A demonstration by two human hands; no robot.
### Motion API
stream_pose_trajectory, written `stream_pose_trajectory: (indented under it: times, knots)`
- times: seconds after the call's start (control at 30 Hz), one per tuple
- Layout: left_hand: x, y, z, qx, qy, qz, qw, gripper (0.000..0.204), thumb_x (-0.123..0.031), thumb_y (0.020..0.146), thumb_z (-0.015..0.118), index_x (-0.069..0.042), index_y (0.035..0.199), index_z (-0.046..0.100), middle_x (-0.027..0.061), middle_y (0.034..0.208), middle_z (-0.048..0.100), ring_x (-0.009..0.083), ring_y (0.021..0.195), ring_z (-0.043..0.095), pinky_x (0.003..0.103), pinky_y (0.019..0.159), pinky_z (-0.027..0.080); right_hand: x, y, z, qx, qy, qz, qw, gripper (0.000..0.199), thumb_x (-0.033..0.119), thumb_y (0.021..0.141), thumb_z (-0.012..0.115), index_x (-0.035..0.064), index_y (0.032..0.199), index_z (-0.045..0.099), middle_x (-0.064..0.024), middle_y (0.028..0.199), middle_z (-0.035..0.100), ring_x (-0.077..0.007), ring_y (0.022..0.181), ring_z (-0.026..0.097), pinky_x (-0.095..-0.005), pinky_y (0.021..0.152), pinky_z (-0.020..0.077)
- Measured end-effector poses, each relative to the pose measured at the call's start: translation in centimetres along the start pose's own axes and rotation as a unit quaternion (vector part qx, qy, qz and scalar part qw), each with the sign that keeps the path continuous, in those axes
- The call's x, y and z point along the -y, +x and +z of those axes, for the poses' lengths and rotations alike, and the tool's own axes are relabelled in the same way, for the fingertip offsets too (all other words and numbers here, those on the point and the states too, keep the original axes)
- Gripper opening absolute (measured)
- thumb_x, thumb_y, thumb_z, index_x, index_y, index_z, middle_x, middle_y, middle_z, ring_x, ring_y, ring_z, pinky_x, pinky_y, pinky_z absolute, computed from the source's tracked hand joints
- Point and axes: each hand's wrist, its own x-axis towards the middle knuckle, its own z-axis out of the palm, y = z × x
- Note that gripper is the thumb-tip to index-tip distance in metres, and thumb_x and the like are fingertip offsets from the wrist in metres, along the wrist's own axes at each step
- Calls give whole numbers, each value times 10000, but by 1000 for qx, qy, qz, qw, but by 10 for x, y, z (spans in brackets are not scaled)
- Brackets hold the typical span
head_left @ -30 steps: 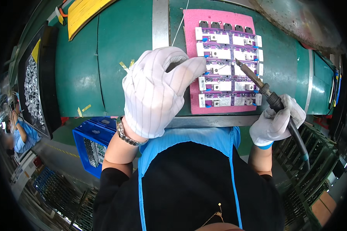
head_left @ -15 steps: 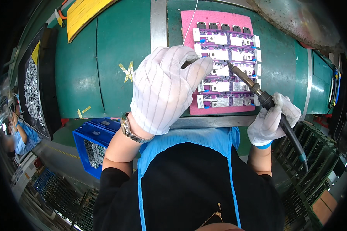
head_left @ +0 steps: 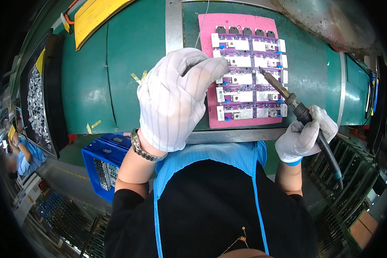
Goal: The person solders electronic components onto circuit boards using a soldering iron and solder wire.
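The left hand [head_left: 176, 99], gloved white, hovers over the near-left edge of the pink mat [head_left: 210, 47]; its fingers pinch together at a thin wire [head_left: 202, 21] that runs away up the bench; the right hand [head_left: 305, 135], also gloved, is closed round the handle of a soldering iron [head_left: 288, 96], whose tip points at the boards [head_left: 249, 77] just right of the left fingertips; the boards lie in rows on the mat, purple with white parts; far left of the left hand a black tray [head_left: 51, 86] holds small metal parts [head_left: 36, 107]; below the left wrist a blue crate [head_left: 101, 165] holds more boards upright.
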Motion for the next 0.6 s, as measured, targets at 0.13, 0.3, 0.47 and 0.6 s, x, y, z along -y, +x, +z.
stream_pose_trajectory:
  times: [0.13, 0.3, 0.47, 0.6]
  knots:
    - [-3, 3, 3, 32, 13, 33, 999, 351, -38, 721, 713, -158, 1051, 726, 46, 938, 647, 268, 865, 634, 374, 732, 521, 4, 0, -4, 43, -60, -18, 997, 153, 94, 906, 583, -31, 994, 565, -140, 962, 597, -198, 719, 602, -360, 737, 537]
    - [-5, 3, 9, 30, 58, 41, 997, 342, -57, 715, 736, -192, 1029, 754, 32, 937, 651, 251, 872, 638, 360, 739, 525, 1, 0, -4, 98, -32, -20, 994, 163, 60, 882, 564, -42, 1010, 565, -139, 965, 593, -199, 722, 602, -347, 707, 531]
    - [-3, 2, 8, 39, 58, 43, 997, 346, -72, 716, 742, -190, 1041, 752, 36, 942, 644, 256, 878, 633, 363, 739, 525, -3, 0, -7, 110, -90, -68, 987, 166, 38, 871, 556, -49, 1013, 550, -139, 948, 598, -196, 721, 604, -340, 709, 529]
    - [-5, 4, 7, 38, 52, 39, 997, 348, -68, 715, 738, -187, 1042, 751, 36, 942, 645, 258, 878, 633, 365, 741, 525, -1, 0, -3, 97, -4, -13, 995, 178, 33, 867, 561, -48, 1024, 537, -144, 928, 610, -194, 716, 606, -337, 706, 531]
